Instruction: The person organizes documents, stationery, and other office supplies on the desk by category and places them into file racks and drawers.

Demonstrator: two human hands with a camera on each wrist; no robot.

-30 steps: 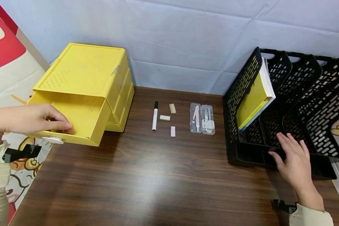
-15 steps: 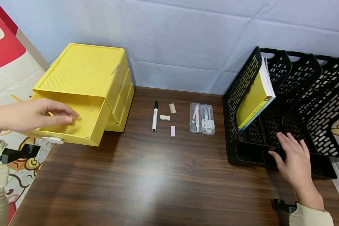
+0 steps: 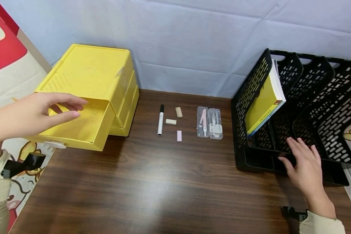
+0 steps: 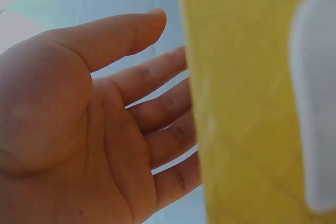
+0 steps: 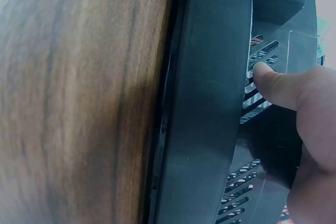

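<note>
In the head view, my left hand hovers over the pulled-out top drawer of a yellow desktop drawer unit. Its fingers are loosely extended, thumb apart, and nothing lies between them. The left wrist view has the same palm toward the camera, some fingertips hidden behind the yellow drawer front with its white handle. Over at the right, my right hand rests on the front of a black file organizer, fingers spread. In the right wrist view its thumb extends against the slotted organizer.
A marker, two cream erasers, a pink eraser and a clear case with a pink compass lie mid-table. A yellow book stands in the organizer's left slot. A pale cloth hangs behind.
My left hand has risen from the drawer's front edge and moved slightly right, its fingers spreading from a loose pinch. The right hand stays in place.
</note>
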